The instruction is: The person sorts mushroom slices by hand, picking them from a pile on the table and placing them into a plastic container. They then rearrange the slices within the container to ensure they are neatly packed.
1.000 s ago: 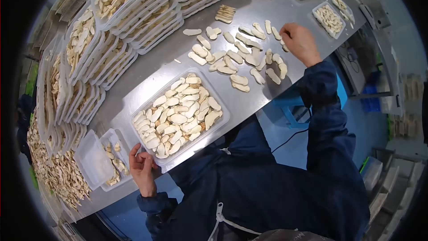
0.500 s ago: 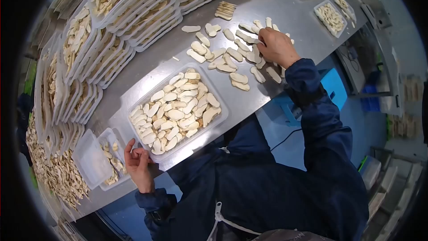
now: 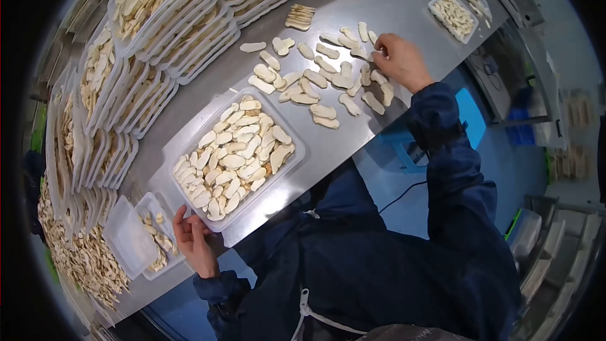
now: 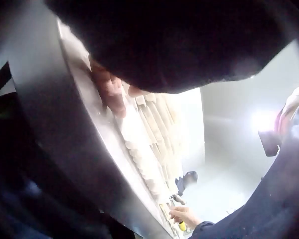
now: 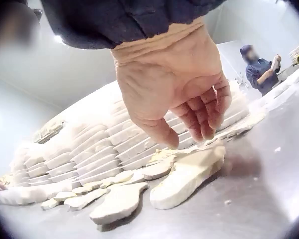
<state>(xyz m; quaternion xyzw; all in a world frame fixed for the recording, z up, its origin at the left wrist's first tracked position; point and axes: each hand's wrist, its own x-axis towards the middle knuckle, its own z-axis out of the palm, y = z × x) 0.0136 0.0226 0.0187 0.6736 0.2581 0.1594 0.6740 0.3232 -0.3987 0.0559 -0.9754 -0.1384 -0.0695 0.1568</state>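
Observation:
Pale mushroom slices (image 3: 316,78) lie spread over the metal table. My right hand (image 3: 404,62) is at the right side of this spread, its fingertips down among the slices. In the right wrist view, the thumb (image 5: 164,135) and bent fingers stand apart just over the far end of a thick slice (image 5: 187,179), with no slice showing between them. A clear plastic tray (image 3: 299,149) full of slices sits near the table's front edge. Beside its near left corner my left hand (image 3: 194,240) rests with loosely bent fingers, holding nothing.
Tall stacks of filled trays (image 3: 189,57) line the table's back and left. A small bundle of slices (image 3: 300,17) lies behind the spread. Smaller filled trays (image 3: 453,16) are at the far right. Left of my left hand are small containers (image 3: 129,240) and a large heap of slices (image 3: 82,265).
My right hand moved left over the spread slices, then back toward their right side. The left hand stays by the tray's corner. The head view has shifted slightly.

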